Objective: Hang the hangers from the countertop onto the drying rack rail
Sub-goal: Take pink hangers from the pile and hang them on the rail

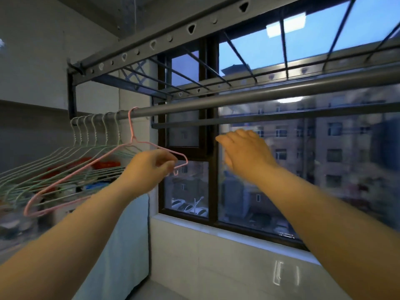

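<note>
Dusk-lit window with dark frames (207,148) fills the background, white tiled sill (216,256) below it. Grey round metal drying-rack rail (238,98) runs across in front of the glass, rising to the right.

Pink wire hanger (130,126) is on the rail: hook up and over the rail's left part, just right of a bunch of pale green wire hangers (95,133) already hooked there. Its long axis is tilted, not level: left shoulder drops low toward the bottom left, right shoulder is lifted toward the window.

I see the left hand (149,169) reaching up from the lower left, forearm stretched, back of the hand toward the camera. Its fingers (166,161) are curled and pinch the hanger's right shoulder wire. The rounded right end and its small notch stick out past the fingertips, to the right.

Right hand (244,152) is raised from the lower right, back toward me, fingers straight and loosely together, holding nothing. It hangs below the rail, apart from the pink hanger, and is motion-blurred.

Light blue cloth (129,234) hangs under the left forearm.
</note>
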A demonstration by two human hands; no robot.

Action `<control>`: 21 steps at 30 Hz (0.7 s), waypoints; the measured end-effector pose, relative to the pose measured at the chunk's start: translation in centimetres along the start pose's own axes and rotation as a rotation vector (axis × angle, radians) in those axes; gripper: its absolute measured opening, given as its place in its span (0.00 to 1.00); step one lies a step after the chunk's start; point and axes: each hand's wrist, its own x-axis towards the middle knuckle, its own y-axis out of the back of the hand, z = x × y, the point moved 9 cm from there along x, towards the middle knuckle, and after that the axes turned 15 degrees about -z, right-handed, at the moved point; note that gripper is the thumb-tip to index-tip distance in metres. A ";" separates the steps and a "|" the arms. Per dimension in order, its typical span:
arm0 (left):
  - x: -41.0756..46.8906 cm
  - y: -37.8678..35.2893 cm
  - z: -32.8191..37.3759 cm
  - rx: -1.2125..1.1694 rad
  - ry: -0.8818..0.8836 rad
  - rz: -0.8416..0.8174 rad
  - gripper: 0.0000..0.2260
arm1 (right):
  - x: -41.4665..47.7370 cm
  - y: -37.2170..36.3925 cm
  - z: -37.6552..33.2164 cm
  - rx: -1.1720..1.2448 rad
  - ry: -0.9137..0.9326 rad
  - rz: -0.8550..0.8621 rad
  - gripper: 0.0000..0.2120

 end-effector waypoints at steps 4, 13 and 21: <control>0.4 -6.9 5.7 -0.152 -0.066 -0.141 0.08 | -8.7 -1.7 6.7 0.224 -0.200 -0.242 0.24; -3.8 -26.5 26.9 -0.442 -0.296 -0.571 0.08 | -37.4 -1.6 22.2 0.642 -0.850 -0.415 0.15; -12.9 -41.5 46.0 -0.774 -0.337 -0.889 0.15 | -64.2 4.8 29.1 0.829 -1.399 -0.222 0.06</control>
